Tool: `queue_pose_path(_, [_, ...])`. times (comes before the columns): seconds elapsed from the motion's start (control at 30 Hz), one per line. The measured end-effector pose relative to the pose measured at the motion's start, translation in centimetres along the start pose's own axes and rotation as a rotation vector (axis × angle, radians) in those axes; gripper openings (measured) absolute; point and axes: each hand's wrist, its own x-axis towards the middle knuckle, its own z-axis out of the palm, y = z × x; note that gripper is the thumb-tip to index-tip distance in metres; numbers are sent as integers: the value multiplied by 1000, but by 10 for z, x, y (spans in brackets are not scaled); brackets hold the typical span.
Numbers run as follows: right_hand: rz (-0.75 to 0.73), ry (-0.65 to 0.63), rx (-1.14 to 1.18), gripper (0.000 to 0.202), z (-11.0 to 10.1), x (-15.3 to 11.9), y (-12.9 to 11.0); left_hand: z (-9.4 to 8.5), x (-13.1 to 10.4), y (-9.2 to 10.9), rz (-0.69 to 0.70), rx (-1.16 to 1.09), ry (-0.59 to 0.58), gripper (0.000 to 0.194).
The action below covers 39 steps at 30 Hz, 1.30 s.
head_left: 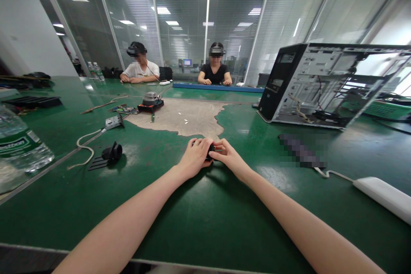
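Note:
Just above the green table, my left hand is wrapped round a small black part, its back turned up. My right hand pinches the same part from the right with thumb and fingers. Most of the part is hidden between the two hands, so its shape cannot be made out. Left of my hands, a black plastic piece with a round end and slats lies on the table. A metal bracket with a white cable lies behind it.
An open computer case stands at the right, near a white power strip. A water bottle is at the left. A cooler fan sits farther back; two people sit across the table.

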Motion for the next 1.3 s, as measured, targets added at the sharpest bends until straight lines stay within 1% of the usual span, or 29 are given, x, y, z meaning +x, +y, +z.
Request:
queue_pose_path(0.07, [3, 26, -13, 23, 0, 1, 3, 0, 0, 0, 2, -4, 4, 53])
queue_pose_path(0.2, [16, 68, -58, 28, -1, 3, 8, 0, 0, 0, 4, 13, 1, 53])
queue_pose_path(0.33, [28, 23, -71, 28, -2, 2, 5, 1, 0, 0, 3, 33, -4, 55])
queue_pose_path(0.4, [8, 1, -42, 33, -1, 1, 2, 1, 0, 0, 3, 33, -5, 56])
queue_pose_path(0.47, [-16, 0, -18, 32, 1, 0, 0, 1, 0, 0, 1, 30, -1, 55])
queue_pose_path(0.57, [-24, 34, -30, 25, 2, 1, 1, 2, 1, 0, 1, 28, 7, 53])
queue_pose_path(0.7, [5, 93, -80, 28, 1, 4, 7, 2, 1, -1, -1, 34, 2, 53])
queue_pose_path(0.77, [19, 81, -96, 28, -1, 4, 8, 1, 1, -1, -2, 38, 0, 53])
queue_pose_path(0.9, [6, -33, -36, 31, -3, 2, 3, 1, 0, 0, 1, 34, -1, 55])
queue_pose_path(0.97, [5, -59, 4, 33, -4, 0, 1, 1, 0, 0, 5, 30, 1, 55])
queue_pose_path(1.1, [-14, -23, -21, 23, -4, 2, 5, 2, 0, -1, 4, 11, 14, 52])
queue_pose_path(1.2, [-17, 21, -53, 25, -4, 6, 12, 2, 0, -1, -2, 0, 14, 53])
queue_pose_path(1.3, [-12, 25, -82, 27, -4, 8, 14, 2, 0, -2, -6, 4, 6, 54])
